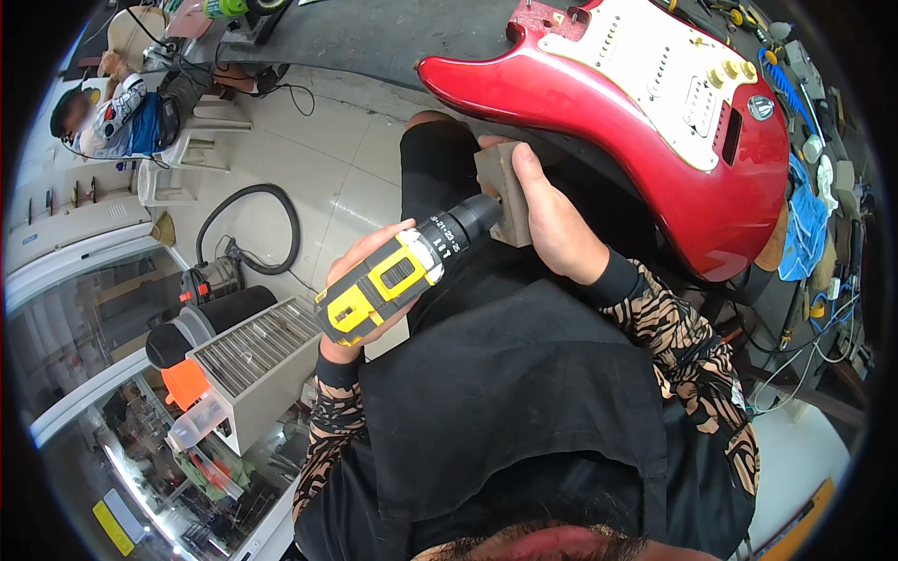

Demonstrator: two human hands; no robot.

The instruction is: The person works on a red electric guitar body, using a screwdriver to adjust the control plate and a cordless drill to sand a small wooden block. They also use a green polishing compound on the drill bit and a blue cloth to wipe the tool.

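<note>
My left hand (348, 262) is wrapped round a yellow and black cordless drill (393, 276), held tilted with its black chuck end pointing up and to the right. Opposite it, my right hand (564, 229) grips a small grey-brown block (513, 210), thumb along the upper edge. The drill's front end meets the near face of the block, or stops very close to it; a bit is barely visible there. Both are held above my lap. Just beyond my right hand, a glossy red electric guitar body (599, 103) with a white pickguard (669, 79) rests on the bench.
The dark bench (365, 37) runs along the far side, with tools and a blue cloth-like item (803, 220) at right. On the left stand a slotted grey box (253, 351) and a vacuum cleaner (213, 280) with a black hose (297, 224). Another person (122, 117) sits at far left.
</note>
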